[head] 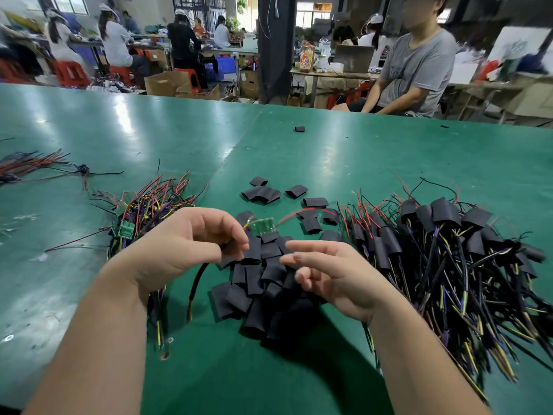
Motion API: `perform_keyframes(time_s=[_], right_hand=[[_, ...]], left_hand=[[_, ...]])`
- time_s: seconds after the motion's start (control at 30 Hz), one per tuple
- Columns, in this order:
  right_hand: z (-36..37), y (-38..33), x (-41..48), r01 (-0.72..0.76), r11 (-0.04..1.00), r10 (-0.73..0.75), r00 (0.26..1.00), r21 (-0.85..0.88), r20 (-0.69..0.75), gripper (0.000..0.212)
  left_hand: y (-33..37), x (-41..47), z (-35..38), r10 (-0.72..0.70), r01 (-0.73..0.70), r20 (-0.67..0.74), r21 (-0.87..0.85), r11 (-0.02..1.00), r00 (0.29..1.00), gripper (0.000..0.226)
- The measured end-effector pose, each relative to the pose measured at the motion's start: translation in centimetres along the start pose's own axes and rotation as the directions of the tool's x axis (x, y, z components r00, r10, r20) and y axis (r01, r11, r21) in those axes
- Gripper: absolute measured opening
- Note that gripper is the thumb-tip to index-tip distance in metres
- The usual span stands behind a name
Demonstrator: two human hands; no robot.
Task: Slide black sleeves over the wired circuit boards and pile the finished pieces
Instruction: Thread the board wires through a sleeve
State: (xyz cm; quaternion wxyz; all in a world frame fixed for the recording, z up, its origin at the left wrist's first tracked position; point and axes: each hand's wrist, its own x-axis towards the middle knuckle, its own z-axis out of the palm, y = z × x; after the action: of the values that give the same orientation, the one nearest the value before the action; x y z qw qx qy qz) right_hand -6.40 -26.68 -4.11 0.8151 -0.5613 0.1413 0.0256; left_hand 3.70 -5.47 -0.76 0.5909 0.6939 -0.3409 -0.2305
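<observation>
- At the far left edge we see a bundle of loose wires, red and black, lying flat on the green table.
- Next comes a heap of bare boards, green with red, black, yellow and purple leads tangled over them, just beyond the left wrist.
- The left hand is curled closed, fingertips pinching the leads of one board. This board sticks out past the fingertips, raised over the near sleeves, uncovered, with a red wire arching off to its right. A black cable hangs from under the same hand down to the table.
- In the middle, between the two hands and below them, lies the sleeve pile, flat black tubes overlapping one another.
- Farther back we count a few scattered sleeves, apart from the pile, and one lone sleeve well off toward the far edge.
- The right hand is open above the sleeve pile, palm turned inward. Its first two fingers reach loosely toward the left hand, and the others are half bent. We see nothing in its grasp.
- On the right sits the finished pile, sleeved boards at the far end and their long wires fanning toward the near right corner.
- Behind the table on the right, a person in a grey shirt is seated.
</observation>
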Motion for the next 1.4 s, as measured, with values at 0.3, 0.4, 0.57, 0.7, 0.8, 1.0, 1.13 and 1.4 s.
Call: perform_keyframes(time_s=[0.3, 0.4, 0.57, 0.7, 0.8, 1.0, 1.13, 1.4], right_hand=[[0.4, -0.1, 0.4, 0.253, 0.929, -0.265, 0.964, 0.27, 0.009, 0.024], [0.5, 0.2, 0.5, 0.266, 0.944, -0.263, 0.964, 0.195, -0.041, 0.013], [0.1, 0.3, 0.7, 0.37, 0.927, -0.362, 0.925, 0.065, -0.111, 0.012], [0.1, 0.5, 0.8, 0.46, 0.888, -0.459, 0.879, -0.026, -0.129, 0.02], [0.3, 0.7, 1.0, 0.474, 0.88, -0.474, 0.874, -0.024, -0.106, 0.021], [0.3, 0.7, 2.3, 0.458, 0.889, -0.456, 0.882, -0.013, -0.121, 0.035], [-0.5, -0.1, 4.5, 0.265, 0.817, -0.45, 0.849, -0.512, -0.278, 0.026], [2.1, -1.1, 7.6, -0.215, 0.157, -0.256, 0.934, -0.964, -0.25, 0.042]], left_hand=[[0.1, 2.1, 2.8, 0.019, -0.01, -0.095, 0.089, 0.996, 0.995, 0.024], [-0.8, 2.9, 3.7, 0.058, -0.039, -0.155, 0.121, 0.992, 0.986, 0.016], [-1.9, 3.7, 4.3, -0.058, 0.07, -0.165, 0.068, 0.995, 0.985, 0.012], [-2.0, 4.0, 4.0, -0.255, 0.242, -0.122, -0.108, 0.964, 0.959, 0.016], [-2.2, 4.1, 3.4, -0.428, 0.413, 0.004, -0.266, 0.871, 0.904, 0.02], [-3.9, 3.9, 3.6, -0.338, 0.292, -0.033, -0.428, 0.855, 0.941, 0.013], [-4.6, 4.1, 3.8, -0.271, 0.202, -0.181, -0.327, 0.923, 0.945, 0.008], [-4.7, 4.2, 4.7, -0.132, 0.043, -0.359, -0.248, 0.968, 0.924, 0.009]])
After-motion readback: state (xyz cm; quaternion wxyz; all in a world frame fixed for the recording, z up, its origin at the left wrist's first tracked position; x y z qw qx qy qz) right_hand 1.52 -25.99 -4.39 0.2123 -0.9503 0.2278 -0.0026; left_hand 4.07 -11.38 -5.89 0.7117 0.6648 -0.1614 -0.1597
